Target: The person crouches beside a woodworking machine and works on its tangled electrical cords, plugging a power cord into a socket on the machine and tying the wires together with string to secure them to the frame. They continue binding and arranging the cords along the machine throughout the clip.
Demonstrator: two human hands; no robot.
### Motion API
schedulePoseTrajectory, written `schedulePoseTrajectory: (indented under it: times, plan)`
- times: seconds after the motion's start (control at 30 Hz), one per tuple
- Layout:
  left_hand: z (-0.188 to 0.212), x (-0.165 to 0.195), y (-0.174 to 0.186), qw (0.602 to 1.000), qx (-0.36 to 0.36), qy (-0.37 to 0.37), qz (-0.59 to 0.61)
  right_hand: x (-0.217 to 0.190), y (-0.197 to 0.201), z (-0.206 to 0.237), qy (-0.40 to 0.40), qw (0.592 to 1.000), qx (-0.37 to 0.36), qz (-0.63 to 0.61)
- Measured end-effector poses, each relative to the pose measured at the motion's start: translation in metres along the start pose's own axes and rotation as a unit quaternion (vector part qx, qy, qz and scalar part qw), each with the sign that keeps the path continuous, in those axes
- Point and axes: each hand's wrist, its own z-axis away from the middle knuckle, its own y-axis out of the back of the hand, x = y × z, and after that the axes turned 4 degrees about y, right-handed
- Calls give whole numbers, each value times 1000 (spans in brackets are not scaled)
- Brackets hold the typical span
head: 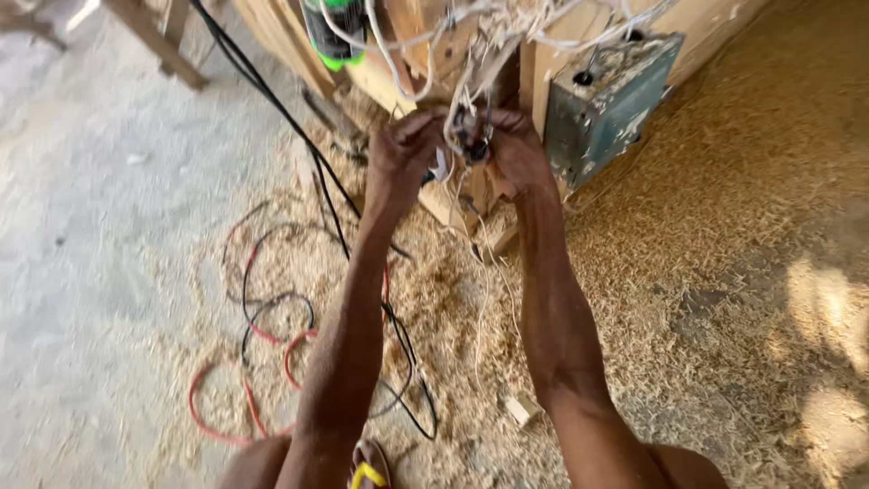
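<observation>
Two hands meet on one small dark connector at the end of a bundle of white wires. Left hand: fingers curled in, tips pinching the connector from its left side. Right hand: fingers pressed together around its right side, apparently steadying it; exact contact of the tips cannot be told, as the knuckles hide them. Connector is held up off the floor, probably because the wires hang short from the wooden frame above it. Just right of the connector, a worn grey-green metal box sits against the wood. Below the connector, red and black cables loop loose over sawdust on the floor. Above-left of it, a green-and-black bottle.
</observation>
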Motion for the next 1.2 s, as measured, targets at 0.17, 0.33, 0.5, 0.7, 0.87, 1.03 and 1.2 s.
schedulePoseTrajectory:
  times: [0.17,0.33,0.5,0.7,0.87,1.03,1.2]
  plan:
    - [-24,-2,-12,987,-49,-149,-34,-21,-14,10,-32,999,-11,17]
    - [-28,-4,-19,945,15,-298,-132,-52,-35,34,-19,972,105,208]
    - [-10,3,-22,994,-12,-107,-18,-63,-54,61,228,852,171,440]
    - [-3,10,-24,971,-21,-220,96,-55,-62,45,319,659,55,679]
    - [-3,13,-11,975,-17,-191,111,-55,-65,64,325,721,86,606]
    - [19,7,-2,991,-22,-129,-11,-33,-73,101,233,888,182,351]
    - [57,-5,-10,981,-70,-177,-26,-31,-68,89,283,901,141,298]
